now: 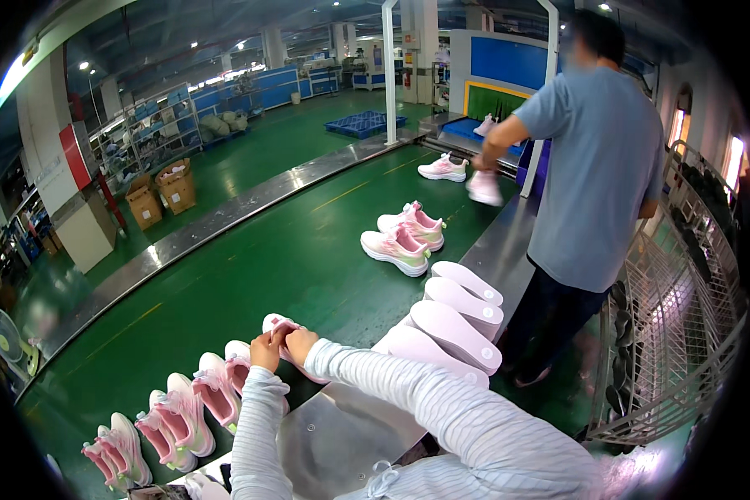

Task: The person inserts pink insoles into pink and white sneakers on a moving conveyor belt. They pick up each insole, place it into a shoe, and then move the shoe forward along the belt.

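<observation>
Both my hands are on a pink and white sneaker [279, 321] at the edge of the green conveyor belt [267, 287]. My left hand [266, 351] has its fingers closed at the shoe's opening. Against it, my right hand [298, 343] grips the same opening with bent fingers. The hands cover part of the upper, and the fingertips are hard to make out. To the left, a row of similar sneakers [183, 415] stands along the belt's near side. Pale pink sole-shaped pieces [454, 333] lie side by side to the right, partly behind my right sleeve.
A co-worker [596, 175] in a blue-grey shirt stands at right, holding a blurred sneaker [485, 188]. More sneakers [400, 243] sit farther up the belt. A wire rack [671, 308] stands far right. Cardboard boxes [144, 202] and a blue pallet [365, 125] lie beyond the belt.
</observation>
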`<action>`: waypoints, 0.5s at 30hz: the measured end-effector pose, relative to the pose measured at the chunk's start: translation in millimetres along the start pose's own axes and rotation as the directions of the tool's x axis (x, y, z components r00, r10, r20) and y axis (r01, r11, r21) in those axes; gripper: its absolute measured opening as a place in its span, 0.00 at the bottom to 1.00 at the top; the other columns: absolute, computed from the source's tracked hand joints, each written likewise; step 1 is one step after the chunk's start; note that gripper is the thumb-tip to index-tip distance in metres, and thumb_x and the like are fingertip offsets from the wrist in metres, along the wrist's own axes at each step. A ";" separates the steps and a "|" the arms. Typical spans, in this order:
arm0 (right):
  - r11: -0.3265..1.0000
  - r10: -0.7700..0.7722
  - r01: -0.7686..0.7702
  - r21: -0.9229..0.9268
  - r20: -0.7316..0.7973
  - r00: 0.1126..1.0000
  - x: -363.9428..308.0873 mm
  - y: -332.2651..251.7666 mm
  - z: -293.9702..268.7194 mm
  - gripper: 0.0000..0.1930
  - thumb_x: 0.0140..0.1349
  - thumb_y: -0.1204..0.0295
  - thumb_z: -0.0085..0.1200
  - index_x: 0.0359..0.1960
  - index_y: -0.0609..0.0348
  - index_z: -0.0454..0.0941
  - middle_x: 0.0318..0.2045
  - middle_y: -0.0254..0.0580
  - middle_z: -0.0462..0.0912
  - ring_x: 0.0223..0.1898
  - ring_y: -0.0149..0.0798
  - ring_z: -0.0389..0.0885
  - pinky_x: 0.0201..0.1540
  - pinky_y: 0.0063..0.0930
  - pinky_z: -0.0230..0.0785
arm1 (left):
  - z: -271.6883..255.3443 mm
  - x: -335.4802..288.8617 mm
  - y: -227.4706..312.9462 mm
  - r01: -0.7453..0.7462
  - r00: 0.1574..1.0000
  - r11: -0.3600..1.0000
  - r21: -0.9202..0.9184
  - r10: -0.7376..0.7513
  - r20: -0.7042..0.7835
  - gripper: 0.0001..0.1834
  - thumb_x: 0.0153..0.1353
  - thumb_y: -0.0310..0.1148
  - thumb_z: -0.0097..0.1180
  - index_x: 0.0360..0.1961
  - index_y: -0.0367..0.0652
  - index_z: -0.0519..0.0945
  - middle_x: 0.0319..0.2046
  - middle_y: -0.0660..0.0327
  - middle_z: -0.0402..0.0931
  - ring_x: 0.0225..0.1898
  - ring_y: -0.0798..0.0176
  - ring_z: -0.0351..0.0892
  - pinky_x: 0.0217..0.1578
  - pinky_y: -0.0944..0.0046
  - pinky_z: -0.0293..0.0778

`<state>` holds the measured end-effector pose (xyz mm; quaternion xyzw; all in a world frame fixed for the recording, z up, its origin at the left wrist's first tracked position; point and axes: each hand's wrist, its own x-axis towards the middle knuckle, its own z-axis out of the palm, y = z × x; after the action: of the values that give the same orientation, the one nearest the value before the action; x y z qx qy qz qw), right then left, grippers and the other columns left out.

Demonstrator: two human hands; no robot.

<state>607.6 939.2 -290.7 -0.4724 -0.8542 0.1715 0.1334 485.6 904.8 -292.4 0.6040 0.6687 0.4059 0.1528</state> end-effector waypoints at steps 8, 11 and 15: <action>0.996 0.057 -0.069 0.059 0.190 0.980 40.8 5.2 42.3 0.23 0.67 0.55 0.31 0.62 0.39 0.63 0.60 0.42 0.69 0.58 0.44 0.71 0.59 0.36 0.64 | 0.7 -1.0 -6.8 0.026 1.000 0.998 0.054 -0.026 0.003 0.18 0.61 0.43 0.53 0.34 0.36 0.81 0.20 0.49 0.76 0.22 0.59 0.75 0.26 0.59 0.68; 0.998 0.002 -0.019 0.058 0.272 0.962 53.0 5.3 51.1 0.24 0.67 0.53 0.30 0.64 0.36 0.60 0.61 0.40 0.68 0.59 0.42 0.69 0.60 0.35 0.62 | 3.5 -1.6 -13.9 0.027 1.000 0.999 0.044 -0.027 -0.011 0.18 0.61 0.43 0.52 0.33 0.36 0.81 0.21 0.48 0.76 0.23 0.60 0.75 0.27 0.60 0.68; 0.992 0.014 -0.046 0.114 0.266 0.964 49.2 0.7 41.6 0.21 0.63 0.59 0.37 0.57 0.45 0.64 0.54 0.43 0.72 0.53 0.42 0.73 0.55 0.37 0.66 | 5.4 0.3 -26.6 0.021 1.000 0.995 -0.097 -0.020 0.014 0.18 0.61 0.44 0.51 0.38 0.40 0.82 0.27 0.47 0.79 0.29 0.50 0.80 0.31 0.57 0.71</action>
<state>566.5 974.6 -325.4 -0.4493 -0.8453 0.2857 0.0437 471.0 908.7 -315.0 0.5916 0.6533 0.4325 0.1903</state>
